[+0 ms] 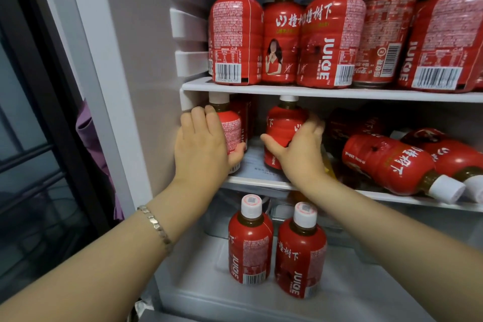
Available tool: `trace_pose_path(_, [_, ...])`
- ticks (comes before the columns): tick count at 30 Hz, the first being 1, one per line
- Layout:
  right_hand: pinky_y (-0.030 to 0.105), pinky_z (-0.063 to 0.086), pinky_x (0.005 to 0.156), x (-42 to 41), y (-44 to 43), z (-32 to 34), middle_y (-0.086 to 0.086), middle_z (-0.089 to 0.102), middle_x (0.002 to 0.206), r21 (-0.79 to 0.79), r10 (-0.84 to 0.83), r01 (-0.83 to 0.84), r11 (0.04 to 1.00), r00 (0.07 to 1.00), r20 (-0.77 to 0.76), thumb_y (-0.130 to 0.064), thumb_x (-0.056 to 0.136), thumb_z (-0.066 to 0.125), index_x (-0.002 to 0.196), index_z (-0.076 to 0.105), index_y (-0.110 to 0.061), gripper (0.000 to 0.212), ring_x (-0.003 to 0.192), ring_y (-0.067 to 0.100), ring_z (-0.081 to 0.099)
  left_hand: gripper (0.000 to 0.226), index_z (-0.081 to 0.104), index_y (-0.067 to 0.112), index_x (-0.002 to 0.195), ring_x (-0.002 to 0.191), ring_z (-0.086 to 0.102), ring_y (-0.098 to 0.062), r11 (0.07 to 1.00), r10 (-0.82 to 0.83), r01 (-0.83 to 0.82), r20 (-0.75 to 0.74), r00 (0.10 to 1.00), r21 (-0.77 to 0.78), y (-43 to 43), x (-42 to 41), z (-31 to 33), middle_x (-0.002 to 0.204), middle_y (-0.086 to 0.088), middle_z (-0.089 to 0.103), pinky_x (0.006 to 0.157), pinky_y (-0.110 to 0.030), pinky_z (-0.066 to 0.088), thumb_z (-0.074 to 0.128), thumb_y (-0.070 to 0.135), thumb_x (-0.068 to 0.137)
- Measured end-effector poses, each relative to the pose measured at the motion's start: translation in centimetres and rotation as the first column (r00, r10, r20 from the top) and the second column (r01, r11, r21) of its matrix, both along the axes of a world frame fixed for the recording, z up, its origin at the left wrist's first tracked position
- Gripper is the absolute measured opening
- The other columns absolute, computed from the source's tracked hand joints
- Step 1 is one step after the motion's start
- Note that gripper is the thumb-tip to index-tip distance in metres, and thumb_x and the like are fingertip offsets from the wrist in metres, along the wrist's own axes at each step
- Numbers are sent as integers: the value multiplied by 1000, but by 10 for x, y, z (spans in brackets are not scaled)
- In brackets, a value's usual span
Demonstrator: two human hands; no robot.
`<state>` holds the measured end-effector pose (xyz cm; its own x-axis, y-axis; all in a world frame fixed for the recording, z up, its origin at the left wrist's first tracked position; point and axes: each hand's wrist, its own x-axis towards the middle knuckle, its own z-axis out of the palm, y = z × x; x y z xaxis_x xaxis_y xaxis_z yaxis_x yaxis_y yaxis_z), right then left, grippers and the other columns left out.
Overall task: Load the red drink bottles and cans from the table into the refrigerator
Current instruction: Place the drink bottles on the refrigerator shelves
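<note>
The refrigerator stands open in front of me. On its middle shelf [261,182] my left hand [202,144] grips an upright red juice bottle [231,125] at the far left. My right hand [298,149] grips a second upright red bottle [285,123] beside it. Both bottles have white caps just under the top shelf [287,91]. To the right on the same shelf, two red bottles [392,162] lie on their sides, caps toward me.
The top shelf carries several upright red bottles [236,39] and a red can [383,34]. Two more bottles [249,240] stand on the bottom level. The fridge's left wall [146,60] is close to my left hand. A purple cloth [88,133] hangs outside on the left.
</note>
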<state>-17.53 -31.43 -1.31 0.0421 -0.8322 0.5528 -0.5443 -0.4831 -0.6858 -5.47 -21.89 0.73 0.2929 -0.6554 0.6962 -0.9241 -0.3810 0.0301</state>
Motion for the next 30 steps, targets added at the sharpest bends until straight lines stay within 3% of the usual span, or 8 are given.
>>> trace_pose_path(5, [42, 40, 95, 12, -37, 15, 19, 33, 142, 202, -35, 107, 974, 943, -332, -62, 80, 56, 143, 20, -8, 92, 126, 36, 40, 79, 55, -17, 110, 79, 58, -39, 1000, 26, -26, 30, 999, -12, -2, 0, 1, 92, -27, 59, 65, -38, 49, 77, 43, 64])
trace_pose_path(11, [31, 41, 94, 32, -64, 18, 16, 55, 127, 411, 104, 20, 911, 956, -276, -16, 99, 39, 121, 54, -4, 29, 117, 30, 53, 81, 56, -17, 109, 76, 58, -37, 999, 37, -38, 66, 997, 10, -2, 3, 1, 89, -25, 59, 62, -36, 49, 75, 47, 64])
trace_pose_path(15, [34, 43, 99, 31, -39, 15, 14, 54, 128, 307, 228, -77, 949, 839, -493, -7, 93, 44, 122, 56, -7, 32, 118, 29, 52, 81, 53, -18, 111, 79, 57, -39, 999, 28, -29, 66, 997, 19, -2, 4, 1, 92, -28, 59, 66, -38, 49, 74, 46, 66])
trace_pose_path(17, [35, 43, 90, 19, -23, 14, 15, 57, 124, 139, 123, -42, 989, 750, -650, -10, 90, 48, 118, 59, -8, 30, 114, 31, 53, 82, 51, -19, 114, 82, 56, -40, 999, 21, -22, 59, 998, 31, -2, 4, 1, 95, -30, 57, 68, -41, 47, 74, 44, 68])
trace_pose_path(19, [42, 35, 96, 3, -14, 23, 15, 52, 130, -36, -78, 87, 996, 552, -830, -18, 88, 52, 121, 57, -11, 34, 123, 34, 44, 81, 48, -20, 117, 86, 53, -42, 999, 16, -18, 47, 999, 38, -3, 5, 0, 98, -31, 55, 70, -44, 45, 74, 42, 70])
trace_pose_path(22, [62, 17, 106, -26, -10, 43, 20, 26, 149, 34, -119, 417, 908, 334, -935, -31, 87, 54, 141, 38, -14, 59, 134, 46, 21, 83, 39, -17, 125, 95, 47, -40, 999, 30, -31, 46, 998, 38, -6, 4, 0, 109, -29, 50, 76, -43, 39, 65, 45, 78])
trace_pose_path(27, [60, 24, 106, -63, -13, 53, 25, 21, 147, 148, -86, 568, 809, 364, -927, -43, 79, 64, 147, 10, -12, 92, 135, 45, 23, 81, 35, -15, 129, 99, 42, -40, 1000, 2, -2, 18, 1000, 16, -6, 4, -2, 114, -29, 46, 80, -43, 36, 63, 44, 80])
trace_pose_path(30, [47, 33, 101, -74, -10, 50, 13, 46, 134, 57, -149, 438, 897, 422, -894, -38, 76, 69, 137, 35, -11, 75, 125, 34, 43, 81, 38, -16, 127, 97, 44, -42, 1000, -24, 24, -2, 1000, 13, -5, 4, -2, 112, -31, 47, 79, -45, 37, 68, 41, 78])
